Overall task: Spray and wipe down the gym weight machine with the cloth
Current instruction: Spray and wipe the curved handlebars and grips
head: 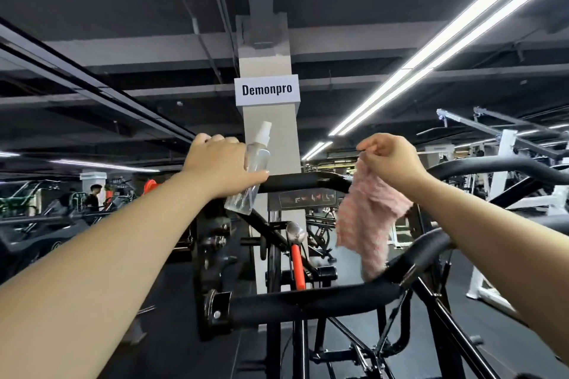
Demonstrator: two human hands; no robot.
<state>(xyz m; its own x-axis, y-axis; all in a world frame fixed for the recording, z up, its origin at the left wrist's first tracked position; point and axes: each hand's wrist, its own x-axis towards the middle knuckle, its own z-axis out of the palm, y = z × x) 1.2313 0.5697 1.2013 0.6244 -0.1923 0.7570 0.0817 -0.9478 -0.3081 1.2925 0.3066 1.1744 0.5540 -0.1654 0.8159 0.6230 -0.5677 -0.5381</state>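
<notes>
My left hand [220, 164] is raised at centre left and grips a clear plastic spray bottle [257, 160] with a white nozzle pointing up. Just under that hand runs the black upper bar [304, 182] of the weight machine. My right hand [391, 158] is raised at centre right and pinches a pink-and-white cloth [366, 224], which hangs down loose in front of the machine. A padded black handlebar [311, 301] of the machine crosses the lower middle, curving up to the right below the cloth.
A grey pillar [271, 120] with a "Demonpro" sign stands behind the machine. An orange-red lever [298, 268] sits in the machine's frame. White machines [505, 144] stand at the right, dark ones at the left, where a person [94, 195] stands far back.
</notes>
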